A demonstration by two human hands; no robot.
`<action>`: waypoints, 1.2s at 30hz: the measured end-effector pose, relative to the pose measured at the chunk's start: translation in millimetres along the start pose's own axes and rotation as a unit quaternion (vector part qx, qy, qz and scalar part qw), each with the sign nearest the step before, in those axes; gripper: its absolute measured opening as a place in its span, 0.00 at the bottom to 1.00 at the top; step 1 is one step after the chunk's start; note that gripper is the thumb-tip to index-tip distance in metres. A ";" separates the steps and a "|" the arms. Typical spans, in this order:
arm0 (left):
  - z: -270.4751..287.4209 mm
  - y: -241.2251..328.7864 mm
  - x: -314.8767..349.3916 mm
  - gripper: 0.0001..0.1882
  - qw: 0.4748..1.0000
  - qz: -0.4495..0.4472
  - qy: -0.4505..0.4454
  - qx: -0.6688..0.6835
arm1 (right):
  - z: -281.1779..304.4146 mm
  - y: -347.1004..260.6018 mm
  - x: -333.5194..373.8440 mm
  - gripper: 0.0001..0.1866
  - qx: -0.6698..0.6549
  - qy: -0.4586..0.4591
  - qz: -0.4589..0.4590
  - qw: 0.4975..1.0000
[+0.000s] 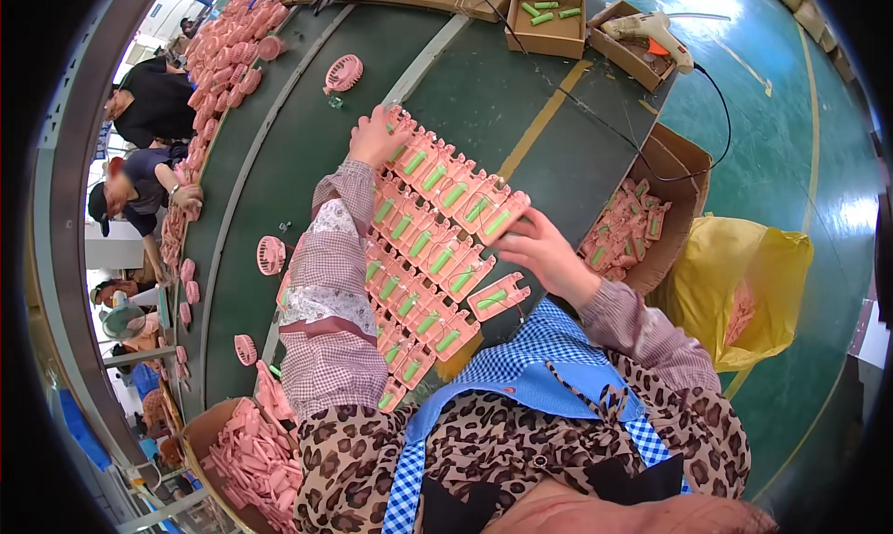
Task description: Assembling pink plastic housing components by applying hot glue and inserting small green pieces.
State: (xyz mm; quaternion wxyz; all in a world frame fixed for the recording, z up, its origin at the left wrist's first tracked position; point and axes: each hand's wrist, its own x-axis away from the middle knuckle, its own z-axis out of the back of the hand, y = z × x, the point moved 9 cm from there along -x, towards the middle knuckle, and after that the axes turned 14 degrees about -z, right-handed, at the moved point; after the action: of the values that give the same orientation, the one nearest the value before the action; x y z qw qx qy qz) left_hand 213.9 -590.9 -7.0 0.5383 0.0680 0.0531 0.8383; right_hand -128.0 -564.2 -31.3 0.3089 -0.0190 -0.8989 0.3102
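Note:
Rows of pink plastic fan-handle casings [420, 241], each with a green battery cell and thin wires, lie side by side on the dark green work table. My left hand [376, 138] is closed at the left end of the farthest row, fingers on the end casing. At that row's right end, my right hand [551, 257] has thumb and fingers around the last pink casing [499, 216]. Nearer to me, a single pink casing [499, 297] with a green cell sits slightly apart from the rows, just below my right hand.
Round pink fan heads [343, 73] are scattered on the table [307, 134]. A carton [684, 176] of casings and a yellow bag [744, 283] stand at right. At the back are a box [547, 41] with green cells and a glue gun [646, 33]. People work across the belt.

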 end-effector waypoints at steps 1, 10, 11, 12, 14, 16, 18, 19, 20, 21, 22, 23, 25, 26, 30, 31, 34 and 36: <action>5.5 11.7 -2.8 0.40 1.000 -0.007 -0.001 -0.026 | 1.2 -1.4 -14.1 0.38 0.008 0.019 0.019 1.000; -27.9 54.6 14.6 0.23 0.941 -0.083 -0.019 0.328 | -19.7 -35.2 -92.9 0.36 -0.008 0.086 0.171 0.981; -36.8 65.6 13.5 0.22 0.923 -0.085 -0.015 0.374 | -14.1 -40.7 -93.7 0.36 -0.020 0.096 0.191 0.977; -24.7 98.7 18.7 0.22 0.938 -0.125 -0.053 0.320 | -6.9 -43.2 -95.8 0.34 -0.025 0.080 0.210 0.974; -56.0 97.8 20.3 0.20 0.897 -0.134 -0.074 0.415 | -4.5 -36.8 -89.1 0.34 -0.037 0.065 0.154 0.985; -60.7 145.5 37.0 0.19 0.816 -0.031 -0.073 0.572 | 28.5 -42.5 -50.0 0.33 -0.066 0.120 0.126 0.983; -49.2 191.9 54.2 0.20 0.821 -0.024 -0.066 0.566 | 62.4 -42.3 -24.4 0.33 -0.063 0.117 0.197 0.971; -60.3 213.7 51.7 0.24 0.828 -0.110 -0.071 0.545 | 79.6 -39.1 -10.0 0.32 -0.058 0.111 0.227 0.966; -61.8 239.8 54.2 0.26 0.844 -0.192 -0.067 0.497 | 80.7 -45.6 15.5 0.31 -0.074 0.066 0.228 0.969; -50.9 283.2 64.9 0.25 0.856 -0.257 -0.083 0.441 | 92.8 -52.0 42.8 0.29 -0.095 0.027 0.231 0.968; -56.0 298.9 70.7 0.25 0.860 -0.292 -0.053 0.415 | 108.5 -46.3 56.2 0.27 -0.096 0.044 0.224 0.969; -62.5 315.0 76.7 0.26 0.842 -0.355 -0.026 0.406 | 124.4 -41.0 64.3 0.25 -0.095 0.061 0.215 0.970; -81.1 336.4 82.0 0.34 0.817 -0.289 -0.127 0.482 | 169.6 -25.1 70.2 0.21 -0.131 0.155 0.192 0.960; -76.9 347.8 84.3 0.35 0.836 -0.291 -0.170 0.433 | 201.9 -11.3 61.6 0.19 -0.159 0.157 0.177 0.958; -64.1 308.2 76.6 0.33 0.844 -0.274 -0.197 0.416 | 286.6 36.5 2.5 0.14 -0.174 0.188 0.081 0.963; -47.8 289.5 73.2 0.30 0.850 -0.275 -0.179 0.412 | 305.0 48.0 -8.8 0.16 -0.174 0.199 0.072 0.962; -1.3 209.5 57.5 0.28 0.862 -0.189 -0.088 0.462 | 356.8 68.3 -16.9 0.19 0.155 0.327 0.068 0.930; 13.2 105.7 66.2 0.25 0.909 -0.129 0.036 0.395 | 304.5 61.2 -2.2 0.22 0.152 0.420 0.008 0.895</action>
State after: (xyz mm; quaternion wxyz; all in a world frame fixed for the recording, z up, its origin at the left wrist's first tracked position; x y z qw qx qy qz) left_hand 94.3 -574.4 26.9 0.5688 0.2378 0.4077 0.6736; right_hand -308.5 -681.5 -255.2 0.6539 -0.1076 -0.6274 0.4089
